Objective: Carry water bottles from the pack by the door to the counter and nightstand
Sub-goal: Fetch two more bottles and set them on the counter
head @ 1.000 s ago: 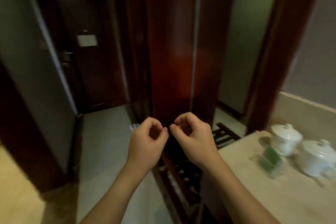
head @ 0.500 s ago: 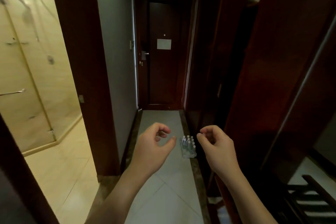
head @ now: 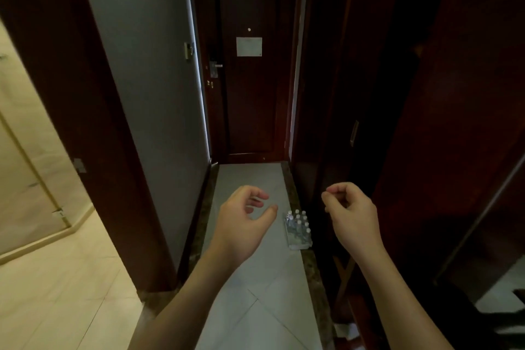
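Near field: both forearms reach forward into a narrow tiled hallway. Left hand (head: 244, 219) is raised over the floor tiles, fingers loosely curled and apart, thumb out, holding nothing. Right hand (head: 350, 213) hangs at about the same height against the dark wardrobe panel (head: 443, 128), fingers curled more tightly toward the thumb, also holding nothing. Neither hand touches anything.

Mid field: the pack of water bottles (head: 297, 229) sits on the floor (head: 255, 287) at the right edge of the hallway, just beside the dark stone border, appearing between the two hands and beyond them. The bottles stand upright, white caps up, so each long axis is vertical; the pack's own long axis runs roughly along the hallway, toward the door. The wrap looks clear, but detail is too small to confirm.

Handling, as judgement: full bottles should be moderately heavy, with thin walls that give under a squeeze and smooth, possibly slippery sides. The neck just below the cap, or mid-body with a full wrap of the fingers, looks like the safest hold. The film may need tearing first.

Far field: the entry door (head: 250, 111) is shut, with a white notice (head: 249, 46) on it and a lever handle (head: 215, 66) at left. The shower glass (head: 25, 179) lies left.
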